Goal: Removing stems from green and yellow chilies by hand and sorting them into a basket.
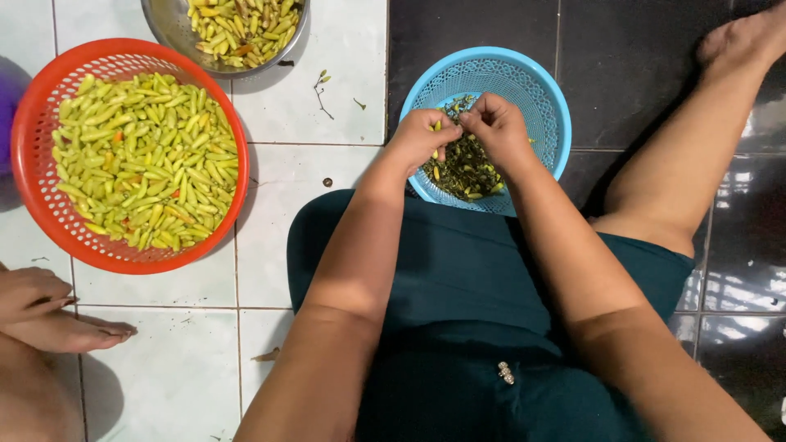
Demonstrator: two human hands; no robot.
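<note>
My left hand (422, 137) and my right hand (496, 124) meet over a blue plastic basket (547, 102) on the floor. Between the fingertips of both hands is a small yellow-green chili (438, 128); the left hand pinches it and the right hand grips its stem end. Inside the basket lies a dark heap of stems and scraps (465, 169) with a few chilies mixed in.
A red basket (37, 192) full of yellow-green chilies sits at the left. A metal bowl (168, 24) of chilies stands at the top. Another person's hand (29, 290) and foot (70, 334) are at the lower left. My outstretched leg (696, 139) lies at the right.
</note>
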